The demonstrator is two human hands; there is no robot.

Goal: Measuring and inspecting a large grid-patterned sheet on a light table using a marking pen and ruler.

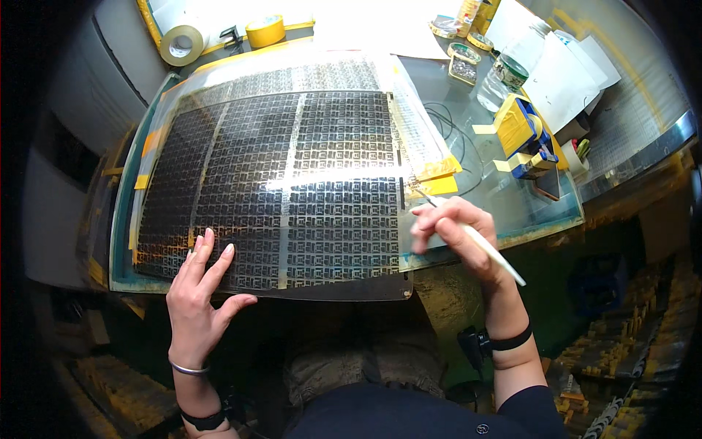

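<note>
A large dark patterned film sheet (336, 146) with rows of small repeated shapes lies across the glass-topped table, a bright glare band over its middle. My left hand (201, 293) rests on its near left edge, fingers spread and thumb at the border. Past the right edge of the sheet, my right hand (464, 230) grips a slim white-handled brush (490, 252), its thin tip pointing at the margin of the sheet. Some fingers of the right hand are smeared by motion. Yellow tape (441, 184) sits beside the brush tip.
Blue tape dispensers (537, 157) stand to the right, with a clear jar (504, 82) behind them. Tape rolls (181, 45) and a yellow roll (265, 31) lie at the far left. A thin black cable (457, 135) curls on the glass. The table's near edge (504, 238) runs below my right hand.
</note>
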